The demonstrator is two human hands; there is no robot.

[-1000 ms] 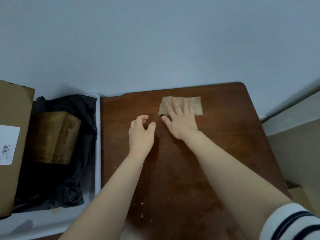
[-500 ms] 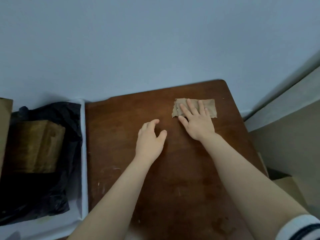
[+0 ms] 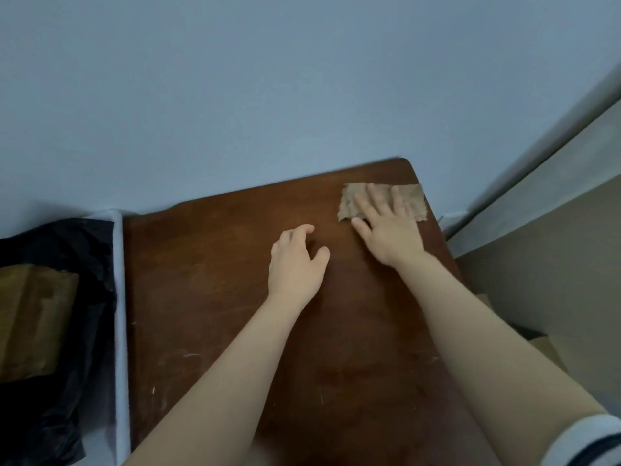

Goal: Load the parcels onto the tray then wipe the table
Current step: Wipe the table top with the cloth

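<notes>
Left of the table (image 3: 208, 297), the white tray (image 3: 120, 297) held a black-wrapped parcel (image 3: 67, 257) and a brown parcel (image 3: 33, 317), so wiping was judged the step in hand. Mid-table, the left hand (image 3: 295, 267) hovered loosely curled, holding nothing. At the table's far right corner, the right hand (image 3: 386, 230) pressed flat, fingers spread, on the brown cloth (image 3: 411, 196). Next, the cloth probably needed dragging across unwiped wood.
</notes>
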